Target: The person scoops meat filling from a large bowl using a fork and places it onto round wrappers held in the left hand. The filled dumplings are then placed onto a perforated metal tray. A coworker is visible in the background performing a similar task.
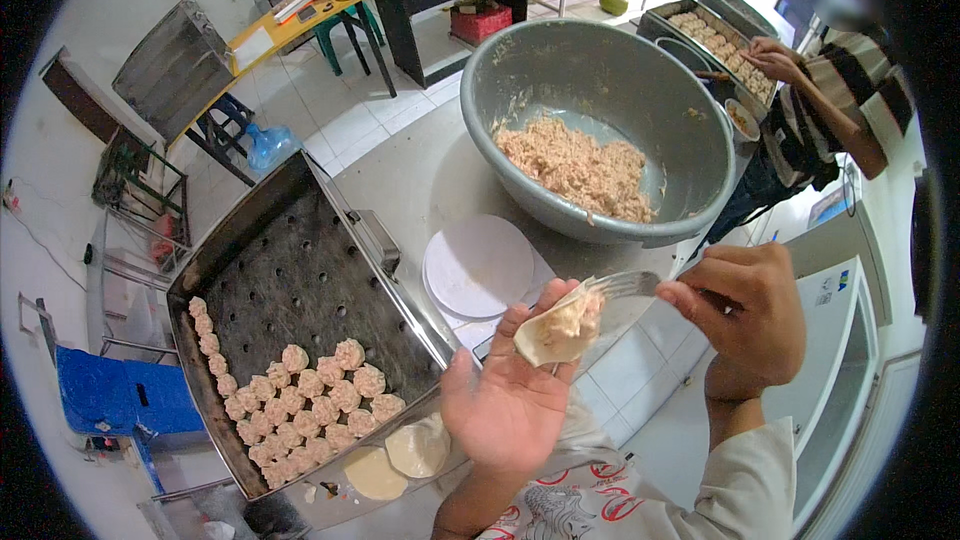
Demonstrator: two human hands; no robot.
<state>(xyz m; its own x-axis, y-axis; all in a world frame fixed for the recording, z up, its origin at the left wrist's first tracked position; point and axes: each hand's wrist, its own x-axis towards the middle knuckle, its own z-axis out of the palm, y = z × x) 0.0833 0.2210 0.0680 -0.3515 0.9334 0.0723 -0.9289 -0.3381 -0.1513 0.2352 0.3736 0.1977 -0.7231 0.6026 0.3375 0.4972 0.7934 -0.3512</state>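
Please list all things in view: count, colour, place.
Table: one, pale, centre.
Tub: one, grey, on table.
Filling: one heap, pinkish, in tub.
Tray: one, dark, left.
Dumplings: over twenty, pinkish, in tray.
Wrappers: two visible, pale, beside tray.
Discs: unclear count, white, near tub.
Far tray: one, dark, upper right.
Co-worker: one, striped top, upper right.
Cabinet: one, white, right.
Stool: one, blue, left.
Jug: one, blue, left.
Desk: one, yellow, upper left.
Fork: one, silver, right grip.
Filled wrapper: one, pale, left grip.
Left grip: one, bare, centre.
Right grip: one, bare, right.
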